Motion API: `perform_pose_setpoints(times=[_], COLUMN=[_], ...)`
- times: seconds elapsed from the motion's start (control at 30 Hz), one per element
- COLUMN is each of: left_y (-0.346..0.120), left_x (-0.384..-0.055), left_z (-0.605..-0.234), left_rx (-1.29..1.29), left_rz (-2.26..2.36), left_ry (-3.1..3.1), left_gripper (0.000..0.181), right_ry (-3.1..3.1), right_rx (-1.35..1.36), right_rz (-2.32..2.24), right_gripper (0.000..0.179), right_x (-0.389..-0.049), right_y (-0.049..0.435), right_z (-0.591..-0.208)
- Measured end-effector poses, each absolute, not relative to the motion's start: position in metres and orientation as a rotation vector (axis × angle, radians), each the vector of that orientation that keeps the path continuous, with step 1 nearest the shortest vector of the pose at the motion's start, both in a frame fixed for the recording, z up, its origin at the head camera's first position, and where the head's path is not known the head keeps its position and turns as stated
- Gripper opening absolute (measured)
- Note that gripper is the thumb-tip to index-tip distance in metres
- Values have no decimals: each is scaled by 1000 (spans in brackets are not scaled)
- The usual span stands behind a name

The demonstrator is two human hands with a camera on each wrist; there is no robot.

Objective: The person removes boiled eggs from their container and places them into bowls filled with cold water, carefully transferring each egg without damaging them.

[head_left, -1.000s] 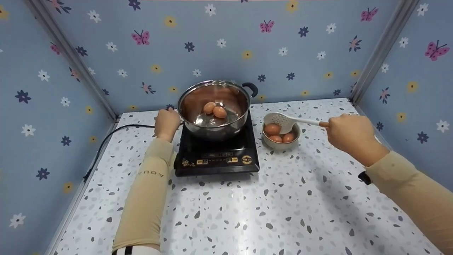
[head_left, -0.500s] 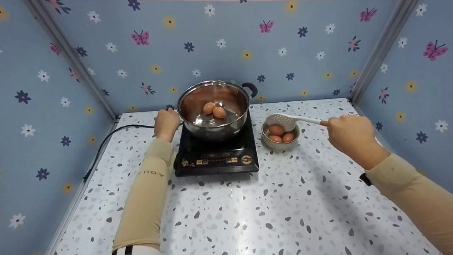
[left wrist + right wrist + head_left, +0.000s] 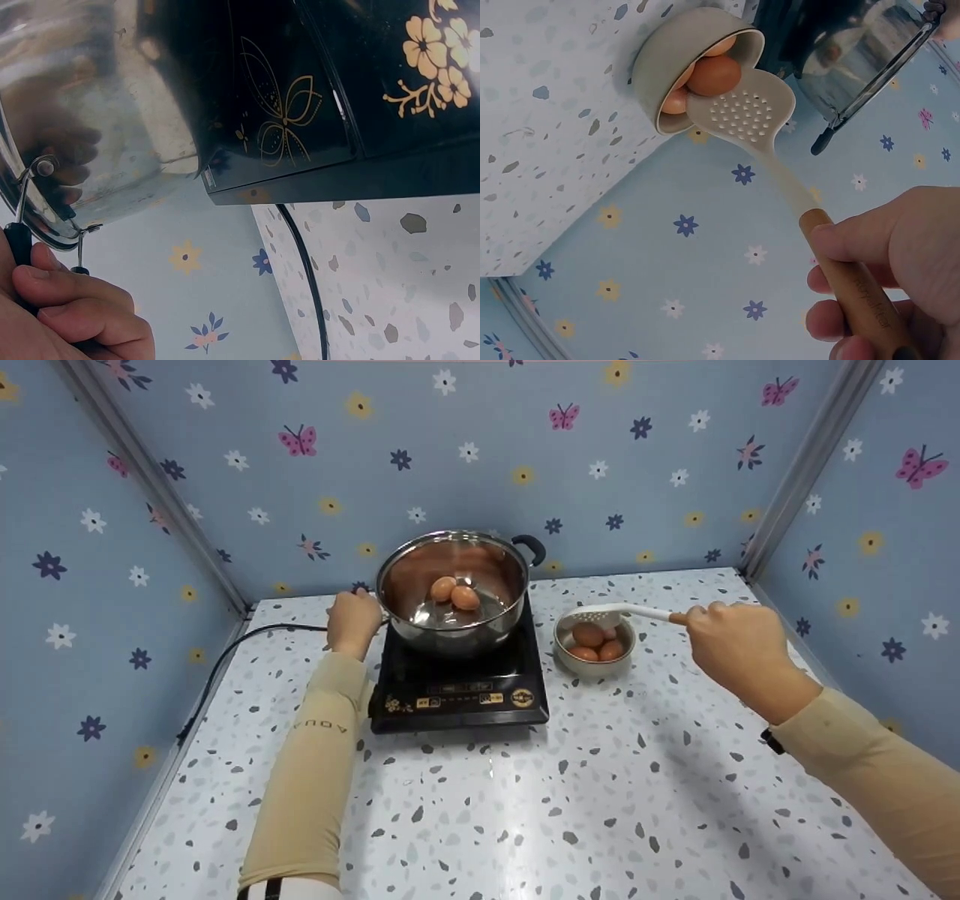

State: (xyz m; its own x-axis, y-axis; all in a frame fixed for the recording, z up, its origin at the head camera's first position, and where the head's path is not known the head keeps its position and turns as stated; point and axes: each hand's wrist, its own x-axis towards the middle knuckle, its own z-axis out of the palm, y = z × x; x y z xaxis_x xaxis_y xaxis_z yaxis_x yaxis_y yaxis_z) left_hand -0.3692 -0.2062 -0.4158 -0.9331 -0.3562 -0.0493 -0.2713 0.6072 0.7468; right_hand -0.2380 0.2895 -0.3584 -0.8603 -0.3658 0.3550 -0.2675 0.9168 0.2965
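Note:
My left hand [image 3: 354,621] grips the black left handle [image 3: 19,241] of a steel pot [image 3: 457,643]. Two brown eggs [image 3: 465,598] lie on the pot's bottom. To the right, several brown eggs [image 3: 714,76] sit in a small cream bowl [image 3: 592,668]. With its fingers curled round the wooden grip, my right hand [image 3: 739,652] holds a white slotted skimmer [image 3: 634,610]. The skimmer's perforated head [image 3: 742,120] is at the bowl's far side, against or just behind the topmost egg; I cannot tell if it bears that egg.
Under the pot is a black induction cooker [image 3: 459,714], its black cord [image 3: 247,634] running off left. A second black pot handle [image 3: 531,547] sticks out at the back right. The speckled tabletop [image 3: 480,810] is bounded by flowered blue walls [image 3: 465,435].
The skimmer's head has tilted flatter at the bowl's back, and my right hand has shifted slightly left. The topmost egg has moved a little right. My left hand and the pot stay put.

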Motion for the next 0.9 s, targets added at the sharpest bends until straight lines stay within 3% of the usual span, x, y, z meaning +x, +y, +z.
perform_pose_setpoints(times=[0.6, 0.9], left_y=[-206, -206], left_x=[-367, -371], left_z=[-412, -415], left_rx=[556, 569], left_rz=[-1274, -1257], left_ry=[-2722, -2733], left_gripper=[60, 59], right_ry=[-2727, -2797], right_rx=[382, 259], right_rz=[-262, -151], right_gripper=[25, 28], right_x=[-244, -249], right_y=[291, 299], right_z=[-360, -342])
